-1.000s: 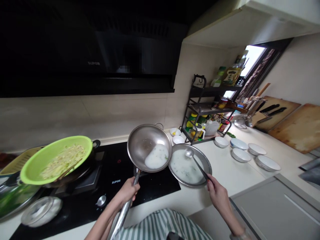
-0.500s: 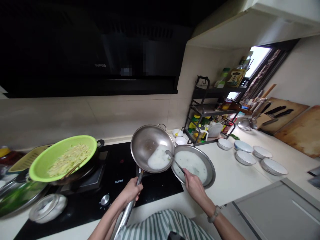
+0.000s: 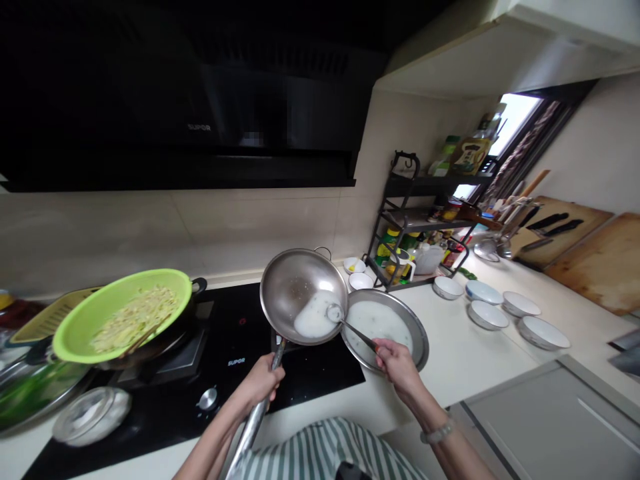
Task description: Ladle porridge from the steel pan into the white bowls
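Note:
My left hand (image 3: 264, 381) is wrapped round the long handle of a steel wok (image 3: 290, 283), which is tilted to the right over the black stove. Milky liquid (image 3: 315, 317) pools in the wok's lower right side. My right hand (image 3: 397, 363) grips the handle of a ladle (image 3: 360, 335), whose bowl is in the wok by the right rim, at the liquid. Beside and partly under that rim sits a wide metal basin (image 3: 421, 327) holding more of the whitish liquid.
On the stove's left, a green plastic basin (image 3: 75, 317) of shredded food with chopsticks rests on a dark pan. A lidded glass jar (image 3: 93, 417) stands in front. A spice rack (image 3: 407, 220) is behind the basin, several white bowls (image 3: 487, 316) to the right, and cutting boards (image 3: 595, 267) further back.
My right hand has moved slightly right and down, and the ladle has turned, its bowl now lower and showing differently in the wok. My left hand and the wok are nearly still.

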A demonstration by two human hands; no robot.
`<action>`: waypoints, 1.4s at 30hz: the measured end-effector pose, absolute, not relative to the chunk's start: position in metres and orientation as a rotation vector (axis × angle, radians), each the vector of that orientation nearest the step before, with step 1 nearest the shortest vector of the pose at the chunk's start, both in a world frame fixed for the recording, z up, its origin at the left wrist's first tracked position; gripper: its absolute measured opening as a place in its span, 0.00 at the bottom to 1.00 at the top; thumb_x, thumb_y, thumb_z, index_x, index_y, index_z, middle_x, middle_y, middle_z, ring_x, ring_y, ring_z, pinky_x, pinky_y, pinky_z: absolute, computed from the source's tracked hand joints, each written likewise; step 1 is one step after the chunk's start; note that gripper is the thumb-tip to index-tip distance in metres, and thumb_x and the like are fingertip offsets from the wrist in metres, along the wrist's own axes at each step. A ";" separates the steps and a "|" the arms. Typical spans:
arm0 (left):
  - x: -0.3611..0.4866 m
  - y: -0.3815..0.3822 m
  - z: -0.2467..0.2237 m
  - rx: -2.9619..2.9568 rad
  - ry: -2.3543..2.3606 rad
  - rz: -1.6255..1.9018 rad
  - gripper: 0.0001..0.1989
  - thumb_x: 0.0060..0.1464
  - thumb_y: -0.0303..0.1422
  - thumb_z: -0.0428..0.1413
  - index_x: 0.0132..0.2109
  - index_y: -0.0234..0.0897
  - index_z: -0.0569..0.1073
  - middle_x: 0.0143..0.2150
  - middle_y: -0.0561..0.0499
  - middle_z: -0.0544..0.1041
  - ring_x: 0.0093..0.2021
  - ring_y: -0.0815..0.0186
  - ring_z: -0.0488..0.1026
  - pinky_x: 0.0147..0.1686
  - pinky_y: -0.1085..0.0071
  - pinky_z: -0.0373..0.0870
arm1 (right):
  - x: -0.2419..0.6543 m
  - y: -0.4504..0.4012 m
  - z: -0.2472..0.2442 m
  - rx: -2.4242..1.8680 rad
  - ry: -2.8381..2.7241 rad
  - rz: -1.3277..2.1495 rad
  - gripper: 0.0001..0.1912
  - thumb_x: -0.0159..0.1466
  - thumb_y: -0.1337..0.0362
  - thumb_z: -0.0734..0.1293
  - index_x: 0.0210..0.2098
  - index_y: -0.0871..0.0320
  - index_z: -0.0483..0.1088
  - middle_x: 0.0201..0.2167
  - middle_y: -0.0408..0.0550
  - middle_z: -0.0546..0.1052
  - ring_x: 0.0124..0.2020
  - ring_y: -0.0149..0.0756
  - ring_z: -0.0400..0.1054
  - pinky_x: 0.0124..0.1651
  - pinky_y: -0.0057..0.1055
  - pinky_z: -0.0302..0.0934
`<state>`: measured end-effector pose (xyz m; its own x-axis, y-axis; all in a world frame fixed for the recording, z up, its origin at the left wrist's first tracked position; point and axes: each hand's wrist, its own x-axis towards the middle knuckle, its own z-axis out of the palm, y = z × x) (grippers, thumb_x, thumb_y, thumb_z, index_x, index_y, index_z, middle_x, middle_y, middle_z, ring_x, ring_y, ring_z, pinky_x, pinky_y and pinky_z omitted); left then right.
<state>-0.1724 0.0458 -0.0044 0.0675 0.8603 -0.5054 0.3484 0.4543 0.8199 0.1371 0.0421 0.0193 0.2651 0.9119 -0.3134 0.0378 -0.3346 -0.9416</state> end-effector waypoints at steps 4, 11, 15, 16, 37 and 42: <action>-0.172 0.045 -0.002 1.108 1.519 0.527 0.10 0.51 0.23 0.51 0.31 0.40 0.57 0.17 0.61 0.62 0.12 0.75 0.58 0.12 0.80 0.51 | 0.136 0.042 0.023 -1.619 -0.863 1.212 0.25 0.46 0.57 0.65 0.41 0.64 0.72 0.13 0.38 0.64 0.14 0.28 0.51 0.18 0.25 0.37; -0.173 0.045 -0.004 1.105 1.506 0.542 0.09 0.50 0.23 0.51 0.31 0.40 0.57 0.18 0.61 0.63 0.12 0.76 0.58 0.13 0.80 0.52 | 0.139 0.040 0.028 -1.606 -0.801 1.220 0.24 0.47 0.59 0.66 0.41 0.65 0.72 0.13 0.38 0.65 0.14 0.27 0.51 0.18 0.24 0.38; -0.173 0.045 -0.003 1.109 1.511 0.542 0.09 0.50 0.24 0.52 0.31 0.40 0.57 0.18 0.61 0.62 0.12 0.75 0.58 0.13 0.81 0.52 | 0.146 0.034 0.035 -1.596 -0.748 1.235 0.24 0.46 0.59 0.67 0.42 0.64 0.72 0.13 0.38 0.66 0.13 0.26 0.50 0.18 0.24 0.38; -0.173 0.045 -0.003 1.109 1.516 0.539 0.09 0.50 0.24 0.52 0.31 0.40 0.57 0.17 0.61 0.62 0.12 0.75 0.58 0.13 0.81 0.52 | 0.149 0.032 0.036 -1.592 -0.739 1.231 0.25 0.45 0.59 0.67 0.42 0.64 0.72 0.13 0.38 0.66 0.13 0.26 0.51 0.18 0.24 0.39; -0.175 0.046 -0.005 1.113 1.513 0.527 0.09 0.50 0.23 0.50 0.32 0.41 0.57 0.17 0.62 0.62 0.12 0.75 0.58 0.12 0.80 0.51 | 0.240 -0.010 -0.026 -1.729 -1.677 -0.225 0.22 0.67 0.60 0.55 0.52 0.61 0.73 0.43 0.59 0.81 0.38 0.46 0.78 0.39 0.37 0.70; -0.175 0.045 -0.006 1.108 1.502 0.548 0.09 0.50 0.23 0.50 0.31 0.41 0.56 0.17 0.62 0.61 0.12 0.74 0.58 0.12 0.81 0.52 | 0.243 -0.012 -0.020 -1.828 -1.645 -0.152 0.23 0.65 0.63 0.55 0.54 0.61 0.72 0.41 0.59 0.80 0.39 0.47 0.77 0.40 0.38 0.68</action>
<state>-0.1748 0.0454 -0.0061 0.0777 0.8628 -0.4996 0.3382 0.4485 0.8273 0.2428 -0.0116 -0.0203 0.2000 0.8426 0.5000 0.9199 0.0143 -0.3919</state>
